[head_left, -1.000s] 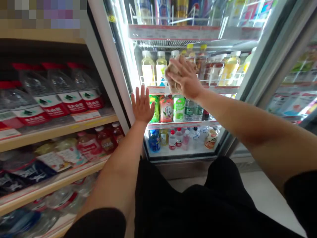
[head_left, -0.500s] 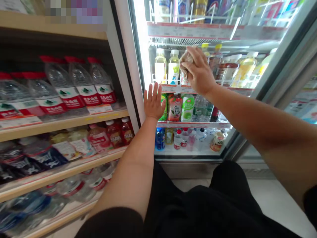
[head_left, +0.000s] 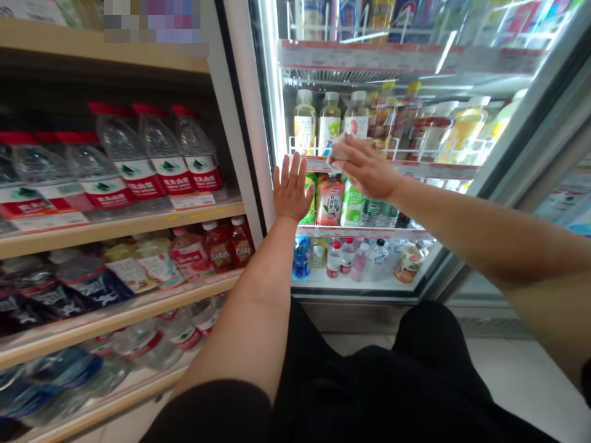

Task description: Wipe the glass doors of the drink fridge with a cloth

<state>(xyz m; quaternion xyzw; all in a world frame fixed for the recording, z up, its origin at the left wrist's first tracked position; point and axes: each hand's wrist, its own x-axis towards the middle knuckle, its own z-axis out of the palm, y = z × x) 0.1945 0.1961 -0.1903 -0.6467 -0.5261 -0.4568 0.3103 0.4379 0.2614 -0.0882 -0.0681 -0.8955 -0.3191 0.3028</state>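
A glass fridge door (head_left: 415,209) stands in front of me, with lit shelves of drinks behind it. My left hand (head_left: 292,189) lies open and flat against the left side of the glass, fingers spread upward. My right hand (head_left: 367,165) presses a crumpled, light brownish cloth (head_left: 338,151) to the pane, at the height of the middle shelf edge. Most of the cloth is hidden under the fingers. Behind the glass, near the right hand, are a white-capped bottle (head_left: 357,114) and a red drink carton (head_left: 329,200).
To the left, wooden shelving (head_left: 203,212) holds several red-capped water bottles (head_left: 152,151) and other drinks. The metal door frame (head_left: 466,246) runs down on the right. My dark-clothed knees (head_left: 434,326) are close to the fridge base, above a pale tiled floor (head_left: 517,369).
My right hand has moved down the glass and slightly left with the cloth, uncovering a white-capped bottle. The left hand stays on the pane. The view has shifted slightly.
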